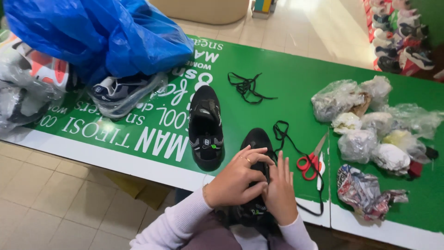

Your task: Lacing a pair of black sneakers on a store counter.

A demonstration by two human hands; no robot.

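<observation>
You grip the black shoe (257, 153) with your left hand (238, 180) and right hand (280, 192), the red scissors (311, 162) just beside it.

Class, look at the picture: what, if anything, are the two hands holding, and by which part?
Both hands hold a black shoe at its middle: the left hand lies over the top, the right hand presses its right side.

blue plastic bag (99, 34) | red-handled scissors (311, 162) | loose black lace (247, 87) | crumpled paper wads (365, 134)
</observation>
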